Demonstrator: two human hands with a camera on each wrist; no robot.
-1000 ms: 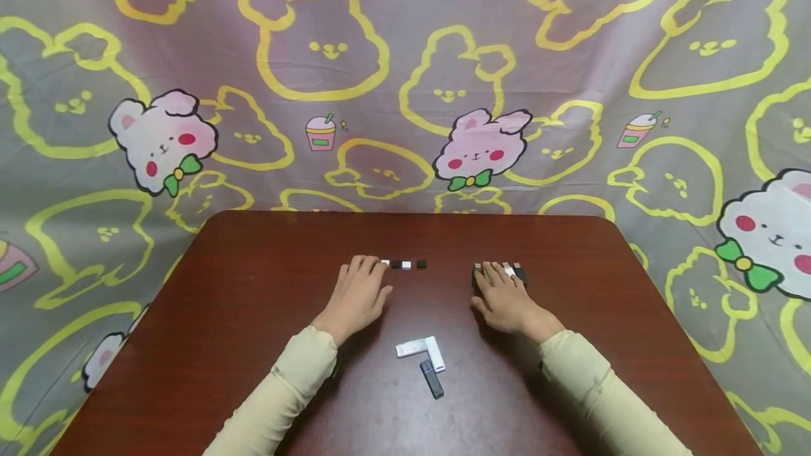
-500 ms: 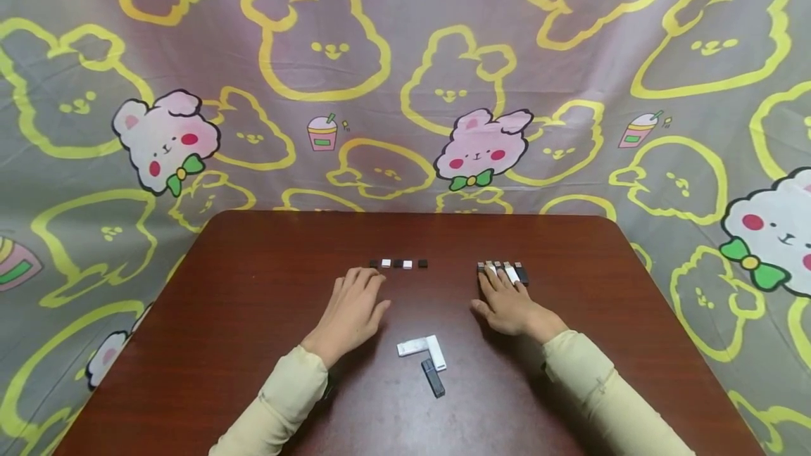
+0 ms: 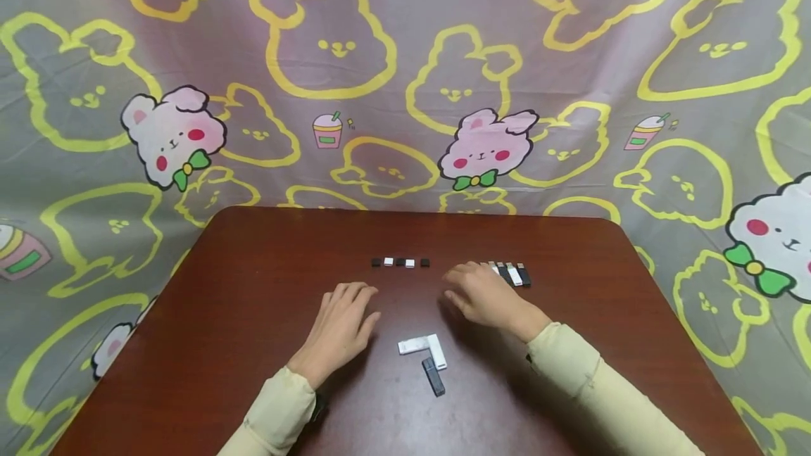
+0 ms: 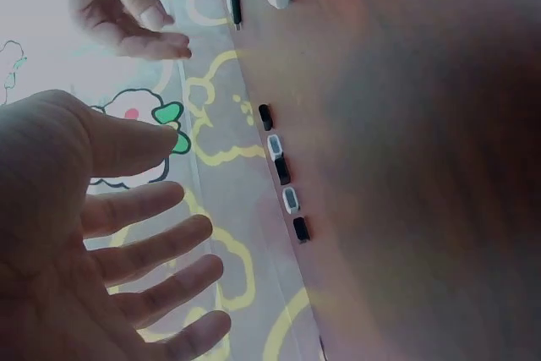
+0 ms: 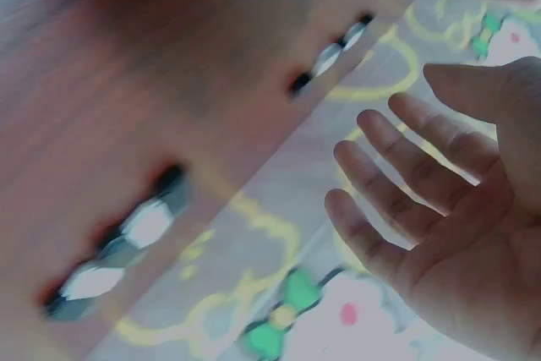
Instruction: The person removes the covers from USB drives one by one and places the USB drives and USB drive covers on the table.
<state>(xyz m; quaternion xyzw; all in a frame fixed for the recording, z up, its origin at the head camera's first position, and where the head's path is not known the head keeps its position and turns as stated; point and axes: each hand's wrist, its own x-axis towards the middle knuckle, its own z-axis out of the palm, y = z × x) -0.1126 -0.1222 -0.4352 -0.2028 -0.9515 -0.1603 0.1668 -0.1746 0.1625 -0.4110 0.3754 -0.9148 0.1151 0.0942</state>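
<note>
In the head view my left hand point(image 3: 336, 329) hovers with relaxed fingers over the table, holding nothing. Beyond its fingertips lies a row of several small caps, black and white by turns, such as a white cap point(image 3: 388, 261) and a black cap point(image 3: 425, 262). My right hand point(image 3: 488, 295), fingers loosely bent, is just left of a side-by-side row of several USB sticks and partly hides them. A white USB stick point(image 3: 515, 276) and a black USB stick point(image 3: 525, 275) show there, metal plugs facing away. The right wrist view shows the right palm point(image 5: 461, 234) holding nothing.
Nearer the person, two white sticks, one crosswise point(image 3: 413, 345) and one lengthwise point(image 3: 437, 352), meet at a corner, with a dark stick point(image 3: 434, 377) beside them. The brown table point(image 3: 266, 280) ends at a patterned cloth point(image 3: 380, 90).
My left hand has drawn back from the caps toward the person, uncovering the whole row. My right hand has lifted off the USB sticks and shifted left. The sticks and caps look unmoved.
</note>
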